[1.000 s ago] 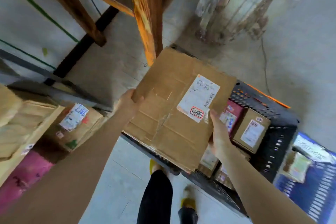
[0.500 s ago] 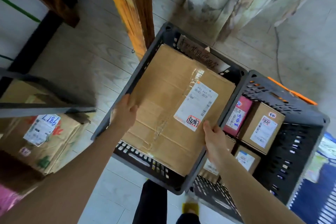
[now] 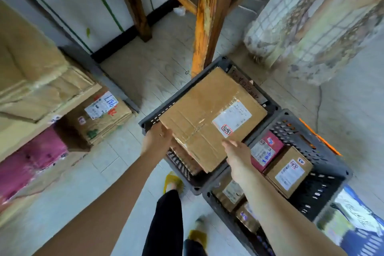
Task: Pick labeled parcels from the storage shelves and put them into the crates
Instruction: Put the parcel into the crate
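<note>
Parcel [image 3: 207, 114] lying flat in left crate [image 3: 153, 116], long axis pointing away. Left grip [image 3: 158, 139] resting at near corner, hold unclear; right grip [image 3: 236, 151] hovering open-fingered beside near edge, holding nothing.

The parcel [image 3: 203, 114] now lies in the crate [image 3: 150, 119], hands [image 3: 158, 141] [image 3: 236, 153] opened.

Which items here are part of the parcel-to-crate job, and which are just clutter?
Job: large parcel, left crate holding it, right crate, red parcel, brown box, shelf parcel, left hand, right hand.
Lying about: wooden post, yellow slippers, tiled column.
</note>
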### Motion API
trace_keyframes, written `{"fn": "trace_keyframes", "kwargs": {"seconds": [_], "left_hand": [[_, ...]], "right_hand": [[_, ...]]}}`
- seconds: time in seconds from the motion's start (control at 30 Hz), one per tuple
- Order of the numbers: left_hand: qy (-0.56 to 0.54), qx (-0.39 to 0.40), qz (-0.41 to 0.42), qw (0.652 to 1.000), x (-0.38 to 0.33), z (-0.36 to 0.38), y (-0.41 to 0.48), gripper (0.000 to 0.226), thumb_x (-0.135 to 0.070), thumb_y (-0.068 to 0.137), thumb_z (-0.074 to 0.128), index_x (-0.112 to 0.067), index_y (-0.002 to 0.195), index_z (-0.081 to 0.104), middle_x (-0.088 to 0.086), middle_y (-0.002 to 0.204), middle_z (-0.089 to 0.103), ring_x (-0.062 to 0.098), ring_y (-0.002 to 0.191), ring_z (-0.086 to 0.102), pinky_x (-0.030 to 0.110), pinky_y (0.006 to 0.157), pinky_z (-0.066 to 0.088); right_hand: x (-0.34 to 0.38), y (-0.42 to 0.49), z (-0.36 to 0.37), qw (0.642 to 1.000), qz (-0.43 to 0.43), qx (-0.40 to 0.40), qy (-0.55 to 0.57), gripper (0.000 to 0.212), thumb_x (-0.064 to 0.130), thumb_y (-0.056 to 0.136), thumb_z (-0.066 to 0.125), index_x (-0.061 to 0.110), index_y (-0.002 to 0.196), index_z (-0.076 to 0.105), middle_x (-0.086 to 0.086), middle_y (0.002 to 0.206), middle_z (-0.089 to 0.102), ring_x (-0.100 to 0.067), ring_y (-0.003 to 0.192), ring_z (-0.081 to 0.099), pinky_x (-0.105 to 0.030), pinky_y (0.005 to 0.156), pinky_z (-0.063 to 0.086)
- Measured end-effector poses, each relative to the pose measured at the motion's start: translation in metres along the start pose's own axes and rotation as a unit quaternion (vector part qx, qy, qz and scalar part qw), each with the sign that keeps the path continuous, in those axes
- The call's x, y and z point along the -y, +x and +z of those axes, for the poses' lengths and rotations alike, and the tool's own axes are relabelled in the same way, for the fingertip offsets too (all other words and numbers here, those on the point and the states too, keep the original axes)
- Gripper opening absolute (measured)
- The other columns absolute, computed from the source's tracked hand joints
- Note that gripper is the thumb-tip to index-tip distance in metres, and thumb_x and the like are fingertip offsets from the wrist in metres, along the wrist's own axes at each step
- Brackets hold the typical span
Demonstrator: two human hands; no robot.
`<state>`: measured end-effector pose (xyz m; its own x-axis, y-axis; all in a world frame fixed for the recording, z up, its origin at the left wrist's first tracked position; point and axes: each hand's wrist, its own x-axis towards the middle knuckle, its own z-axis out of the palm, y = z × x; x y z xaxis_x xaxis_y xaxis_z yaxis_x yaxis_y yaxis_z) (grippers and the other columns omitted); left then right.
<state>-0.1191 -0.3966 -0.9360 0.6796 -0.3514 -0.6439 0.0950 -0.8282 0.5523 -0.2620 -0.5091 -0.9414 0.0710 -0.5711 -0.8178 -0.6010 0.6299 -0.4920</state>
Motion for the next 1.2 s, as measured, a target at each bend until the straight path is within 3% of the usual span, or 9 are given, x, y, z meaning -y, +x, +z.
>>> {"fn": "trace_keyframes", "kwargs": {"seconds": [0.07,0.17,0.3,0.5,0.63,0.8,0.97,1.1,1.2], "left_hand": [[-0.072,-0.020,-0.013,0.997,0.005,-0.018,-0.040,0.021,-0.021,0.094,0.044,-0.009,0.077,0.043,0.002,0.061,0.041,0.013,0.050,0.034,0.024,0.048,0.024],[-0.153,-0.051,-0.018,0.987,0.008,-0.048,-0.099,0.027,-0.021,0.093,0.047,-0.025,0.067,0.042,-0.005,0.066,0.041,0.013,0.059,0.038,0.025,0.056,0.030],[-0.216,-0.090,-0.024,0.972,0.016,-0.095,-0.172,0.023,-0.021,0.094,0.048,-0.018,0.071,0.048,-0.006,0.072,0.043,0.017,0.075,0.045,0.027,0.074,0.035],[-0.176,-0.188,-0.024,0.966,0.059,-0.181,-0.260,0.018,-0.017,0.091,0.043,-0.010,0.074,0.045,0.000,0.066,0.041,0.018,0.063,0.038,0.026,0.056,0.027],[-0.217,-0.235,0.002,0.947,0.108,-0.227,-0.308,0.020,-0.018,0.091,0.046,-0.012,0.072,0.045,0.005,0.070,0.040,0.015,0.061,0.033,0.027,0.054,0.020],[-0.230,-0.257,0.009,0.939,0.168,-0.261,-0.348,0.020,-0.012,0.091,0.044,-0.013,0.072,0.047,0.006,0.074,0.046,0.017,0.066,0.037,0.026,0.055,0.024],[-0.243,-0.259,0.002,0.935,0.207,-0.279,-0.346,0.020,-0.013,0.092,0.046,-0.010,0.101,0.063,0.006,0.091,0.058,0.021,0.082,0.051,0.024,0.071,0.034],[-0.234,-0.246,-0.006,0.941,0.224,-0.294,-0.298,0.027,-0.009,0.089,0.044,-0.011,0.063,0.037,0.002,0.061,0.034,0.017,0.056,0.027,0.027,0.054,0.018],[-0.211,-0.256,-0.014,0.943,0.237,-0.309,-0.236,0.027,-0.008,0.087,0.043,-0.010,0.064,0.031,0.003,0.060,0.028,0.018,0.056,0.022,0.028,0.053,0.015]], "right_hand": [[0.006,-0.042,0.002,0.999,-0.026,0.046,-0.005,0.042,0.026,0.092,0.056,0.010,0.130,0.050,-0.008,0.136,0.051,-0.021,0.126,0.047,-0.039,0.108,0.034],[0.018,-0.105,0.008,0.992,-0.077,0.096,-0.029,0.041,0.030,0.091,0.057,0.012,0.128,0.052,-0.003,0.137,0.052,-0.019,0.126,0.047,-0.042,0.111,0.032],[0.034,-0.184,0.022,0.976,-0.133,0.160,-0.058,0.007,0.027,0.090,0.057,0.021,0.091,0.060,0.001,0.104,0.062,-0.013,0.095,0.057,-0.029,0.092,0.042],[0.032,-0.281,0.071,0.949,-0.209,0.210,-0.107,0.023,0.043,0.081,0.062,0.022,0.072,0.060,-0.008,0.102,0.068,-0.024,0.098,0.063,-0.039,0.080,0.047],[0.010,-0.339,0.105,0.931,-0.221,0.267,-0.111,0.012,0.036,0.088,0.059,0.027,0.081,0.057,-0.001,0.103,0.062,-0.023,0.114,0.056,-0.040,0.099,0.041],[-0.027,-0.391,0.134,0.927,-0.237,0.268,-0.116,0.014,0.030,0.090,0.058,0.026,0.078,0.054,-0.018,0.127,0.056,-0.030,0.122,0.050,-0.045,0.104,0.038],[-0.047,-0.390,0.162,0.922,-0.254,0.253,-0.147,0.013,0.036,0.087,0.060,0.025,0.082,0.054,-0.010,0.119,0.060,-0.024,0.108,0.057,-0.040,0.096,0.046],[-0.042,-0.359,0.197,0.911,-0.266,0.255,-0.186,0.015,0.027,0.089,0.060,0.011,0.086,0.060,-0.016,0.110,0.062,-0.030,0.110,0.057,-0.043,0.104,0.040],[-0.024,-0.322,0.250,0.880,-0.327,0.256,-0.231,0.040,0.022,0.091,0.056,-0.010,0.115,0.054,-0.009,0.103,0.058,-0.021,0.102,0.055,-0.029,0.093,0.039]]}}
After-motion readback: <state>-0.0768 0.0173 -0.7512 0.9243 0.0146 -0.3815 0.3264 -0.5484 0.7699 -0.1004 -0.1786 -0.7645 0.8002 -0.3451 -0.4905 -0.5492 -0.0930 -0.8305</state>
